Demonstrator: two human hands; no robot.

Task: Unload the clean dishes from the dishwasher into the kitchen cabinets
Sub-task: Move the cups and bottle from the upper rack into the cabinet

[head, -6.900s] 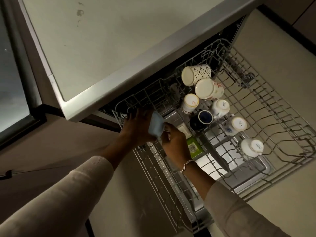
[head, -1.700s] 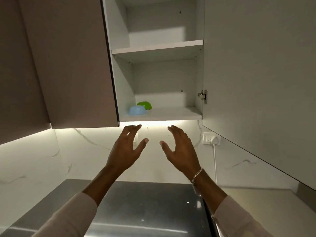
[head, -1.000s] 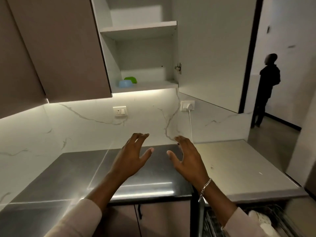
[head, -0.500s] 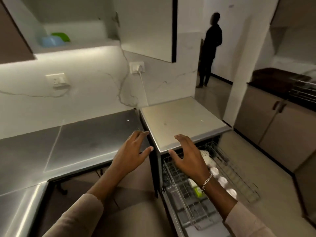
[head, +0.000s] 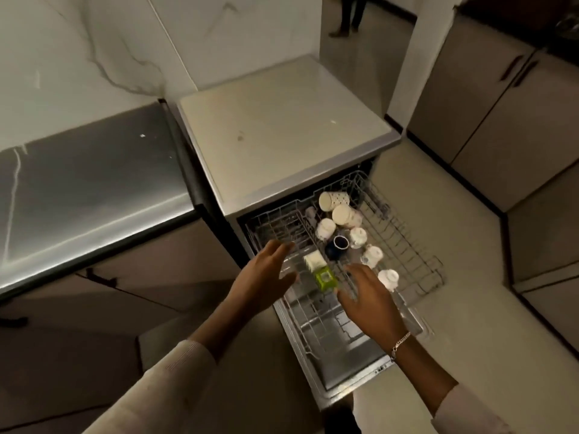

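The dishwasher's wire rack (head: 416, 261) is pulled out over the open door (head: 351, 364). Several white mugs lie in it, among them a patterned mug (head: 333, 200) at the back, with a dark blue mug (head: 338, 244) in the middle. A white container (head: 315, 260) and a green container (head: 326, 278) sit at the rack's near side. My left hand (head: 266, 277) hovers open just left of the two containers. My right hand (head: 369, 299) hovers open just right of them, fingers spread. Both hands hold nothing.
The dishwasher's pale top (head: 282, 126) and a steel counter (head: 87, 180) lie to the left, against a marble wall. Lower cabinets (head: 501, 98) stand on the right. A person's legs (head: 349, 17) show in the doorway at the top. Pale floor surrounds the door.
The view swung down from the wall cabinet and counter to the dishwasher. Both empty hands dropped from above the counter edge to just over the rack's near side.
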